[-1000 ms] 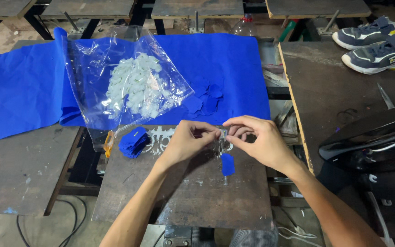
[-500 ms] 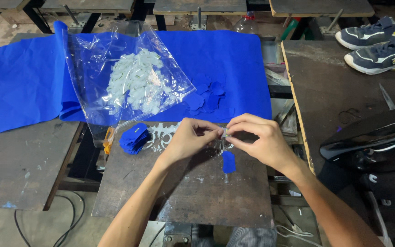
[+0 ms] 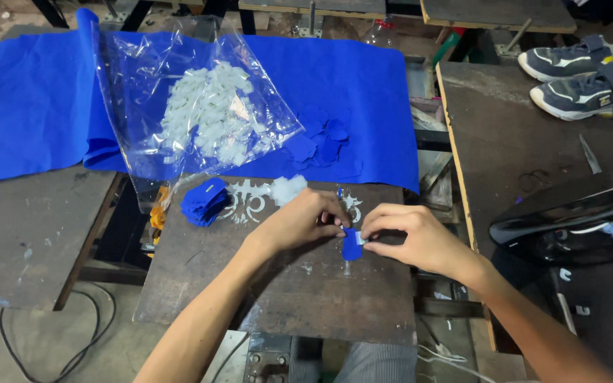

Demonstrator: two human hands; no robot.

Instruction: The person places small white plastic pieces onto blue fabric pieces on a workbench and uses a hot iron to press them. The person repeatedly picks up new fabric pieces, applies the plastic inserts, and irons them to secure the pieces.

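Observation:
My left hand (image 3: pixel 298 220) and my right hand (image 3: pixel 410 237) meet over a small blue fabric piece (image 3: pixel 351 247) lying on the dark metal work plate (image 3: pixel 285 291). Both hands pinch a small white label at the top of that piece, pressing it onto the blue fabric. A stack of blue cut pieces (image 3: pixel 206 201) lies at the plate's far left corner. A clear plastic bag of white labels (image 3: pixel 207 117) rests on the blue cloth (image 3: pixel 30 106) behind.
Loose blue cut pieces (image 3: pixel 319 142) lie on the cloth behind the plate. A black iron-like tool (image 3: pixel 569 216) sits on the right table, with a pair of sneakers (image 3: pixel 583 67) further back. Cables lie on the floor at the left.
Both hands have come down from above the plate onto the blue piece, bringing the small white label with them. The view has shifted slightly.

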